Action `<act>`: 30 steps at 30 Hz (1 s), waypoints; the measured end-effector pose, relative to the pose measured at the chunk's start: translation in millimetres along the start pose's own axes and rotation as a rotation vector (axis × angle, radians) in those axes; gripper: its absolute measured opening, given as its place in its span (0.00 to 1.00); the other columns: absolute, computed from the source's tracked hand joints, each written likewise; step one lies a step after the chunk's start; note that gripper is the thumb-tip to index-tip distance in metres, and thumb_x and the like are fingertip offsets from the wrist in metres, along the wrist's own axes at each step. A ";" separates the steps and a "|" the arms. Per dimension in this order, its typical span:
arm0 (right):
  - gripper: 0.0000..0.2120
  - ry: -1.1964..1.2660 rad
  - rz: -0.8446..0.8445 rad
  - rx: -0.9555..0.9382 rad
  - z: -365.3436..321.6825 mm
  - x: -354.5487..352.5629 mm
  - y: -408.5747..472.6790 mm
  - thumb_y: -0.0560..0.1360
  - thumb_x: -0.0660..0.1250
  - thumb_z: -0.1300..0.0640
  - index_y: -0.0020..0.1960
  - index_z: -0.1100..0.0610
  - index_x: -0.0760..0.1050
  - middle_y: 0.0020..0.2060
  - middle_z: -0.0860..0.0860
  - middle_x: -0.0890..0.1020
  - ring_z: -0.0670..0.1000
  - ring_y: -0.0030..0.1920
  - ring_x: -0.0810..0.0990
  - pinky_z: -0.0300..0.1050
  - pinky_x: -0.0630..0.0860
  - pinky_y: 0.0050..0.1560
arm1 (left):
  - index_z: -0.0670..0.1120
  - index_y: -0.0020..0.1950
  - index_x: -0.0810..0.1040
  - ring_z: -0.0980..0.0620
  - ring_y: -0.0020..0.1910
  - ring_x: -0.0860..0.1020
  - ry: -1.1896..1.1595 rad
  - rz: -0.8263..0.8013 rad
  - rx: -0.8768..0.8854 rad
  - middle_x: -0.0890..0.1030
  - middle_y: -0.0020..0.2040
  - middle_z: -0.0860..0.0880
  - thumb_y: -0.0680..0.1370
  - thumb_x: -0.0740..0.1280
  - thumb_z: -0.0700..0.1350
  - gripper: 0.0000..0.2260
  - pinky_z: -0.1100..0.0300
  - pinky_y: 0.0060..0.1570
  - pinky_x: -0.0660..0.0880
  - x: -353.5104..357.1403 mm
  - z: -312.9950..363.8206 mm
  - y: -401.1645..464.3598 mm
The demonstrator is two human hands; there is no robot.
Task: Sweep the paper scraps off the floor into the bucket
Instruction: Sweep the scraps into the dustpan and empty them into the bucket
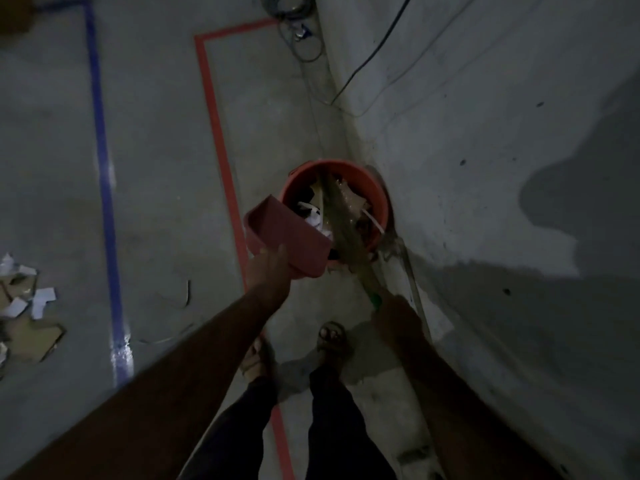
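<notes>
Grey concrete floor (166,168) meets the wall at right, and the orange bucket (379,202) stands against that wall, just beyond my feet. My left hand (268,268) grips a pink dustpan (287,237) tipped over the bucket's near-left rim, white scraps (313,218) at its lip. My right hand (391,310) is wrapped around a broom (341,220) whose bristles reach into the bucket. More paper scraps (24,306) lie far left, well apart from both hands.
</notes>
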State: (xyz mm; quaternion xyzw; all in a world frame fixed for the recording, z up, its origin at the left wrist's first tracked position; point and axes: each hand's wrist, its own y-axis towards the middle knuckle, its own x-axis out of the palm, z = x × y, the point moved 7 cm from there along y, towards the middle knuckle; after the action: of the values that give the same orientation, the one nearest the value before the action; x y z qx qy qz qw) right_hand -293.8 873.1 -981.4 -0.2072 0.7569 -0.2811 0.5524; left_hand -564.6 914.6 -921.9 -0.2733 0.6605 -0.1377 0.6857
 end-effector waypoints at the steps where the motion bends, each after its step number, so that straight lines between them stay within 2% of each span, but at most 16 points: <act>1: 0.21 0.019 0.000 0.009 -5.1 -4.8 3.2 0.81 0.61 0.51 0.72 0.55 0.68 0.61 0.55 0.77 0.55 0.60 0.78 0.47 0.74 0.57 | 0.44 0.78 0.59 0.40 0.67 0.71 0.012 0.008 0.002 0.71 0.71 0.40 0.84 0.55 0.43 0.22 0.50 0.60 0.69 3.0 -2.1 -3.9; 4: 0.21 0.069 0.069 -0.005 -7.1 -27.2 -17.3 0.79 0.63 0.52 0.71 0.53 0.69 0.57 0.54 0.78 0.54 0.56 0.78 0.47 0.76 0.53 | 0.44 0.77 0.61 0.39 0.64 0.74 -0.037 0.001 -0.015 0.72 0.68 0.39 0.81 0.59 0.39 0.24 0.49 0.57 0.72 2.5 -5.5 -19.8; 7: 0.26 0.029 0.136 -0.083 5.8 -36.8 -65.3 0.79 0.63 0.49 0.76 0.51 0.63 0.55 0.54 0.77 0.54 0.53 0.79 0.48 0.77 0.51 | 0.45 0.75 0.61 0.38 0.59 0.77 -0.085 0.012 -0.030 0.71 0.67 0.38 0.79 0.61 0.38 0.25 0.48 0.53 0.75 -5.5 -6.4 -38.9; 9: 0.30 0.008 0.158 -0.123 20.5 -32.1 -93.7 0.79 0.61 0.45 0.78 0.51 0.59 0.54 0.55 0.78 0.54 0.50 0.80 0.51 0.79 0.49 | 0.44 0.77 0.60 0.38 0.61 0.76 -0.070 0.013 -0.018 0.70 0.68 0.37 0.80 0.60 0.39 0.25 0.48 0.55 0.75 -13.4 -6.0 -53.5; 12: 0.34 0.060 0.167 -0.172 41.5 -24.8 -128.2 0.76 0.53 0.36 0.77 0.52 0.60 0.53 0.54 0.80 0.54 0.49 0.81 0.54 0.80 0.47 | 0.43 0.79 0.57 0.39 0.66 0.72 -0.041 0.044 -0.035 0.68 0.72 0.38 0.81 0.58 0.40 0.26 0.48 0.60 0.72 -23.2 -14.7 -80.1; 15: 0.29 0.114 0.167 -0.207 47.4 -24.9 -162.6 0.79 0.62 0.44 0.77 0.52 0.62 0.57 0.53 0.79 0.53 0.54 0.80 0.50 0.80 0.52 | 0.46 0.80 0.56 0.37 0.66 0.73 -0.129 0.059 -0.127 0.66 0.73 0.38 0.82 0.57 0.41 0.26 0.46 0.60 0.72 -18.8 -41.7 -104.2; 18: 0.28 0.063 0.221 -0.302 36.7 -23.8 -187.4 0.77 0.68 0.51 0.74 0.54 0.66 0.54 0.52 0.80 0.51 0.48 0.82 0.44 0.79 0.45 | 0.47 0.79 0.57 0.35 0.61 0.76 -0.179 0.084 -0.176 0.66 0.72 0.37 0.81 0.57 0.40 0.26 0.44 0.57 0.74 -16.1 -68.2 -131.7; 20: 0.29 0.028 0.221 -0.348 16.7 -20.9 -198.2 0.75 0.70 0.53 0.74 0.52 0.66 0.51 0.50 0.79 0.50 0.46 0.82 0.42 0.78 0.41 | 0.47 0.78 0.59 0.35 0.60 0.76 -0.208 0.121 -0.204 0.67 0.71 0.37 0.80 0.57 0.39 0.25 0.45 0.56 0.74 -15.8 -89.6 -150.5; 22: 0.28 0.012 0.194 -0.406 -17.8 -19.2 -208.7 0.77 0.67 0.51 0.74 0.49 0.64 0.52 0.50 0.78 0.51 0.46 0.81 0.45 0.78 0.42 | 0.46 0.78 0.60 0.36 0.60 0.77 -0.240 0.161 -0.236 0.68 0.71 0.38 0.80 0.58 0.39 0.26 0.46 0.56 0.74 -14.8 -117.1 -173.5; 25: 0.26 -0.037 0.193 -0.487 -79.5 -9.1 -220.5 0.78 0.65 0.50 0.74 0.53 0.65 0.56 0.55 0.78 0.56 0.50 0.81 0.48 0.77 0.46 | 0.46 0.77 0.60 0.38 0.59 0.77 -0.292 0.227 -0.332 0.67 0.70 0.40 0.79 0.60 0.39 0.26 0.48 0.54 0.74 -10.6 -171.4 -215.5; 28: 0.25 -0.109 0.267 -0.609 -146.9 7.7 -241.3 0.76 0.66 0.53 0.71 0.58 0.70 0.49 0.59 0.80 0.60 0.41 0.81 0.50 0.77 0.39 | 0.46 0.75 0.61 0.39 0.57 0.78 -0.368 0.279 -0.449 0.68 0.68 0.41 0.80 0.60 0.38 0.24 0.47 0.51 0.75 1.2 -237.8 -264.7; 30: 0.25 -0.099 0.245 -0.591 -188.8 24.6 -261.0 0.77 0.68 0.57 0.73 0.59 0.70 0.49 0.61 0.80 0.64 0.43 0.80 0.56 0.78 0.42 | 0.45 0.75 0.60 0.40 0.55 0.78 -0.396 0.325 -0.483 0.68 0.67 0.40 0.79 0.60 0.38 0.25 0.48 0.49 0.75 13.8 -283.0 -300.0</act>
State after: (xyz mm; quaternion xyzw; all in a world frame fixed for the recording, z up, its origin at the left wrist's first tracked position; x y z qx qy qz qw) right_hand -480.4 697.6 -784.5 -0.2794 0.7973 0.0301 0.5342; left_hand -789.3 608.6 -760.1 -0.3402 0.5629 0.1892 0.7291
